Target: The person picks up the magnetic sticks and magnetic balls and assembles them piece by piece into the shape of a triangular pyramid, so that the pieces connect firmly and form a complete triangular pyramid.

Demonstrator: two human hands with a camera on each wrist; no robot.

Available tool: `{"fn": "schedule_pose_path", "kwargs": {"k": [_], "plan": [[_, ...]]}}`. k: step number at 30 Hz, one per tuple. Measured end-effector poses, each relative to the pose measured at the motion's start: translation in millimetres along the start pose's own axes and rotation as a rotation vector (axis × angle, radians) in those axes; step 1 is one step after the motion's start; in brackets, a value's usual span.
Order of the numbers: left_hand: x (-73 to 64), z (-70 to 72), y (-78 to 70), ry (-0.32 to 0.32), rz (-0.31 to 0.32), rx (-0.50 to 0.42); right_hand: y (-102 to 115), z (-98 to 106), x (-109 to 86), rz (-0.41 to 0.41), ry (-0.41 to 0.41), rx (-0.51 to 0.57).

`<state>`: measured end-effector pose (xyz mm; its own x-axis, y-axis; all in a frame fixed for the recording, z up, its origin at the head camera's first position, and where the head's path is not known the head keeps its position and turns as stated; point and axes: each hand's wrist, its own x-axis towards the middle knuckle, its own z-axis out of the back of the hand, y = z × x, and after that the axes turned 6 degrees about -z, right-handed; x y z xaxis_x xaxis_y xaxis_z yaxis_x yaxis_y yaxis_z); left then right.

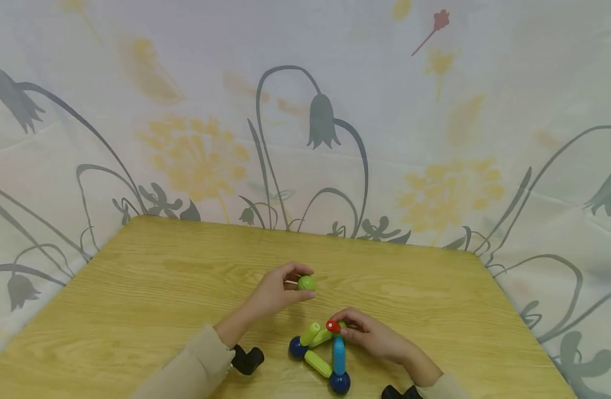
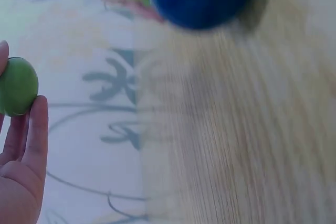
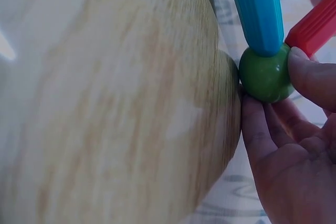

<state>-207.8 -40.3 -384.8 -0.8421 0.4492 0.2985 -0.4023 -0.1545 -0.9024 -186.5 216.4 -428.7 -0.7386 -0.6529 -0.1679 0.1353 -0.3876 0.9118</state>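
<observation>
My left hand (image 1: 279, 289) holds a green ball (image 1: 306, 283) between thumb and fingertips, above the table behind the magnetic building set. In the left wrist view this ball (image 2: 19, 86) sits against the fingertips. The triangle on the table has two dark blue balls (image 1: 340, 382), a blue rod (image 1: 339, 357) and yellow-green rods (image 1: 317, 364). One more yellow-green rod (image 1: 310, 334) sticks up from the left blue ball (image 1: 298, 348). My right hand (image 1: 377, 336) pinches the triangle's green corner ball (image 3: 266, 74), where a red rod (image 1: 332, 326) points upward beside the thumb.
The wood-grain table (image 1: 186, 277) reaches back to a flower-printed cloth (image 1: 305, 155). Black wrist-worn pieces show near the left sleeve (image 1: 193, 360) and the right sleeve (image 1: 442, 388).
</observation>
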Motion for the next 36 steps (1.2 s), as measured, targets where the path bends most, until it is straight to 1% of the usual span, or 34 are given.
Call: {"fn": "schedule_pose_path", "kwargs": {"k": [3, 6, 9, 13, 18, 20, 23, 27, 33, 36], "plan": [[-7.9, -9.8, -10.1, 0.036, -0.018, -0.033, 1, 0, -0.3, -0.003, -0.001, 0.004], [-14.5, -19.8, -14.4, 0.086, -0.040, -0.042, 1, -1, -1.3, -0.013, -0.004, 0.022], [-20.2, -28.2, -14.4, 0.134, -0.055, -0.035, 1, -1, -1.4, -0.021, -0.004, 0.033], [-24.0, -35.7, -12.3, 0.184, -0.073, -0.046, 0, -1, -0.6, -0.005, -0.002, 0.028], [-23.9, -39.3, -10.5, 0.207, -0.087, -0.064, 0, -1, -1.4, 0.012, -0.010, 0.018], [-24.8, -38.6, -9.9, 0.207, -0.073, -0.048, 0, -1, -2.0, 0.010, -0.007, 0.024], [-28.6, -35.3, -8.8, 0.200, -0.031, -0.022, 1, -1, -2.2, -0.004, -0.005, 0.030], [-34.8, -30.6, -5.8, 0.192, 0.020, 0.003, 3, -1, -2.4, -0.005, -0.038, -0.005], [-41.9, -28.1, -1.3, 0.174, 0.084, -0.029, 6, 0, -2.6, 0.088, -0.103, -0.050], [-44.3, -28.1, -0.4, 0.165, 0.099, -0.002, 5, -2, -1.0, 0.112, -0.124, -0.068]]}}
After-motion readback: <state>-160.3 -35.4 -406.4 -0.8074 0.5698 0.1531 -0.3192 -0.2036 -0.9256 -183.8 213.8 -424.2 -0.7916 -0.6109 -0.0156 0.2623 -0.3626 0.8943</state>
